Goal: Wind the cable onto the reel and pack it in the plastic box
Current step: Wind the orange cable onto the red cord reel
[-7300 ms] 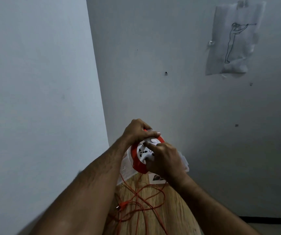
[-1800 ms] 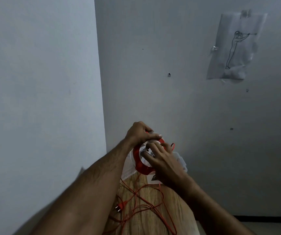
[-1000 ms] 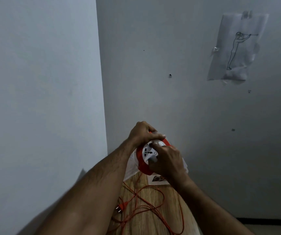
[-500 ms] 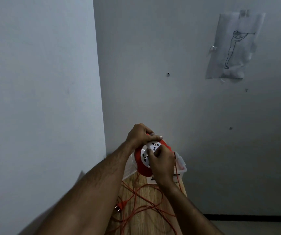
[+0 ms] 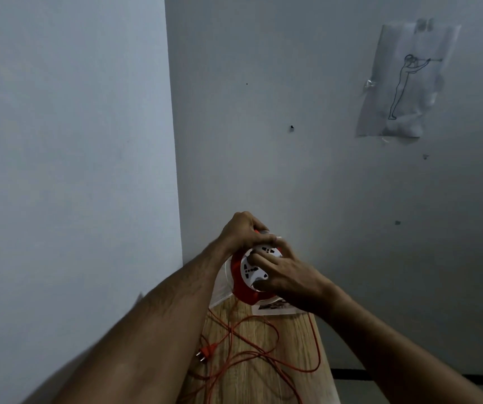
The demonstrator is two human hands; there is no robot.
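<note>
An orange cable reel (image 5: 241,291) with a white socket face is held upright above the far end of a narrow wooden table (image 5: 263,383). My left hand (image 5: 241,231) grips its top rim. My right hand (image 5: 285,275) lies across the white face, fingers pressed on it. Loose orange cable (image 5: 263,357) sprawls in loops over the table below, and its orange plug (image 5: 205,353) lies near the left edge. A clear plastic box (image 5: 219,287) stands behind the reel, mostly hidden by it and my hands.
A printed paper sheet (image 5: 275,309) lies under the box at the table's far end. Grey walls meet in a corner just behind the table. A paper with a drawn figure (image 5: 403,83) is taped high on the right wall.
My right hand has kept turning on the reel's white face, swinging from below it to its right side. The loose cable loops on the table have shifted. My left hand stays on the rim.
</note>
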